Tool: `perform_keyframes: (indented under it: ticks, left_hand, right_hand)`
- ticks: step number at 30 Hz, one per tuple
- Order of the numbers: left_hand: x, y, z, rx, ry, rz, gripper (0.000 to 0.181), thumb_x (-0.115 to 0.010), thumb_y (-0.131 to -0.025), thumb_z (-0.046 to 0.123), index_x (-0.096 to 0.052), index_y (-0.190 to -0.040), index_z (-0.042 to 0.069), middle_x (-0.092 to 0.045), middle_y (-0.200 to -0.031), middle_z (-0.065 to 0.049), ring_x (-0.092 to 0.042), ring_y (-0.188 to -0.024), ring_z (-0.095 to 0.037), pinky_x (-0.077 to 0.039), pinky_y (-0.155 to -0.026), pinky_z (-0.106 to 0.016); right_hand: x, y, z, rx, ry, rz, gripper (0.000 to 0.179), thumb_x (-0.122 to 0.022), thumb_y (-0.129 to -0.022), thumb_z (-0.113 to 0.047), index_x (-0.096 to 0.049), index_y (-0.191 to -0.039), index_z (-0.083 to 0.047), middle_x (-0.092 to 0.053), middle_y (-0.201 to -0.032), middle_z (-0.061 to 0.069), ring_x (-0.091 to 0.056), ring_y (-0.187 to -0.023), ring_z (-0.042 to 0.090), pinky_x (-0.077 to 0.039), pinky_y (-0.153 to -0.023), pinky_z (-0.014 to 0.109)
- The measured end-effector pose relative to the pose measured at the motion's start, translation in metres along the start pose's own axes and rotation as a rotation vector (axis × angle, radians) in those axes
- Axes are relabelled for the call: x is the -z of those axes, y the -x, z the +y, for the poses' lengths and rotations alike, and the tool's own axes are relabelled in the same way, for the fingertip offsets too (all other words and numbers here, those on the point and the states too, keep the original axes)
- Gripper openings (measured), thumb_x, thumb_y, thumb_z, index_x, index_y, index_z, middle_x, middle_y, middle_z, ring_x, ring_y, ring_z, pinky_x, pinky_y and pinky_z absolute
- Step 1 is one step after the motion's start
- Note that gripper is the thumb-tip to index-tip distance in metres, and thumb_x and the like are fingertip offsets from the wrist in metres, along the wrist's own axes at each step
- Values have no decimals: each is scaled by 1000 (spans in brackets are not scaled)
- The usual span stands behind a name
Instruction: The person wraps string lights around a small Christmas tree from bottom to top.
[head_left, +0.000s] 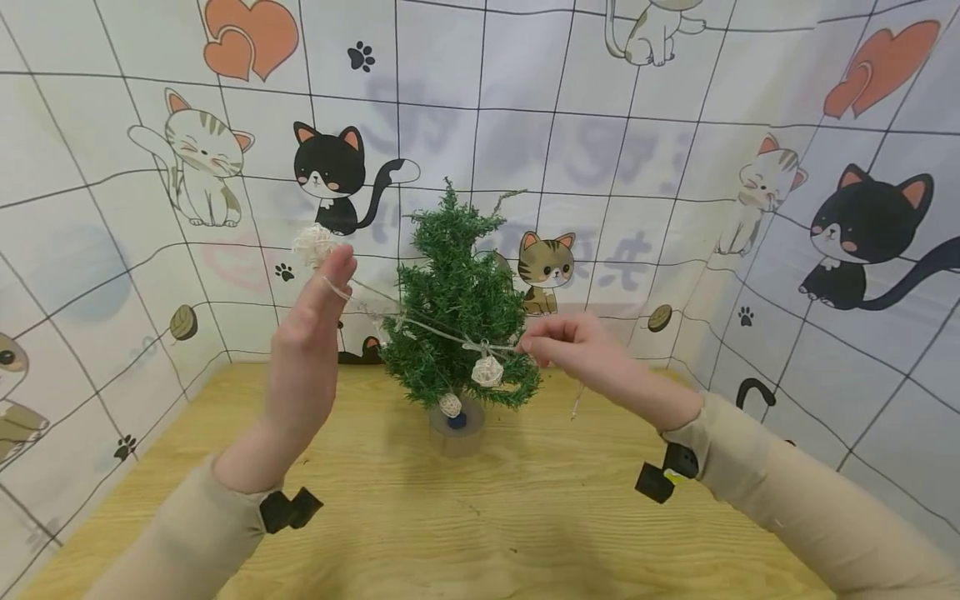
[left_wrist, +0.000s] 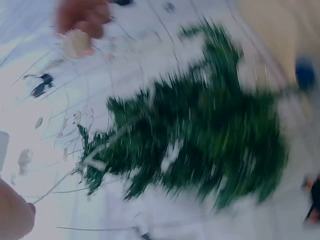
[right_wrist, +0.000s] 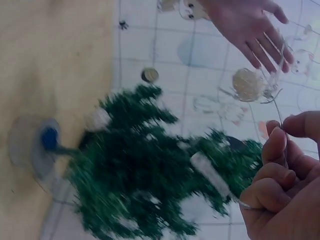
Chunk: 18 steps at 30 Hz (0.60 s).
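Observation:
A small green artificial Christmas tree stands between the hands on a round, clear-looking base. My left hand is raised left of it, fingers straight, with a thin pale string passing across them. Thumb and fingertips of my right hand pinch that string at the tree's right side. One woven white ball hangs from the string near the right hand. Another woven ball appears by the left fingertips, and a smaller one hangs low at the tree. Motion blurs the left wrist view.
The light wooden tabletop extends in front of the tree. A white cloth backdrop with cat prints and black grid lines encloses the back and sides. A loose string end dangles below the right hand.

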<state>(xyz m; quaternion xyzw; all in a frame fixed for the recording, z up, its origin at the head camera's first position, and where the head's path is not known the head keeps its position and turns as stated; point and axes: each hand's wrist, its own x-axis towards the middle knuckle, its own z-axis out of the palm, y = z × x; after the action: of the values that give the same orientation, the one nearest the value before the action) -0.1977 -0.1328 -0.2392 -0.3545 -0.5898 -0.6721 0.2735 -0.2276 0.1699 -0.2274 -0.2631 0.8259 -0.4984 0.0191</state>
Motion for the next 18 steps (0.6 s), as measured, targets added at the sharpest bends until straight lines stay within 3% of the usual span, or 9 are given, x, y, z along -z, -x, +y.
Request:
perform_keyframes:
  ticks: [2,4,5,7,10,13,18]
  left_hand:
    - [-4,-7,0,-178,-345,-90,53,-43,-100,27,-40,-146,0,-39,-151,-10,-30,-141,-26,-19,-116,-40]
    - [-10,-13,2,-401,-658,-152,52,-45,-98,22,-43,-143,-3,-41,-149,-14,-32,-139,-31,-23,-114,-46]
    - [-12,-17,3,-494,-762,-184,52,-47,-96,20,-44,-142,-5,-42,-147,-17,-33,-139,-34,-24,-113,-50]
    - [-18,-22,8,-604,-966,-236,52,-48,-94,20,-47,-141,-2,-44,-146,-17,-35,-137,-36,-27,-111,-53]
    - [-24,-28,17,-699,-1238,-291,49,-46,-94,19,-49,-141,4,-47,-144,-15,-37,-136,-37,-29,-109,-55]
    - [-27,-33,28,-759,-1469,-316,46,-47,-95,18,-52,-139,6,-50,-141,-15,-42,-131,-37,-33,-104,-56]
    - [-22,-40,46,-744,-1790,-358,48,-64,-90,22,-57,-134,6,-60,-130,-16,-53,-119,-34,-37,-97,-53]
  right_hand:
    - [12,-3,-7,-18,41,31,19,-60,-96,-18,-69,-104,-3,-61,-82,5,-47,-65,14,-39,-55,26]
    - [23,-5,-14,-35,97,56,20,-61,-96,-20,-70,-105,-5,-65,-93,6,-48,-70,15,-41,-59,29]
    - [28,-6,-18,-36,122,70,20,-61,-96,-20,-70,-106,-6,-66,-98,6,-51,-74,15,-42,-63,29]
    - [37,-8,-26,-30,161,98,19,-60,-95,-18,-70,-107,-6,-66,-106,6,-48,-73,15,-42,-64,29]
    - [49,-12,-39,7,193,153,20,-58,-94,-14,-70,-108,-4,-68,-108,6,-51,-76,11,-41,-70,29]
    - [61,-17,-49,58,251,226,19,-59,-94,-13,-72,-105,-5,-70,-98,3,-47,-67,12,-38,-64,29]
    - [79,-27,-65,135,378,314,17,-62,-95,-20,-73,-103,-9,-72,-96,1,-58,-74,12,-41,-65,26]
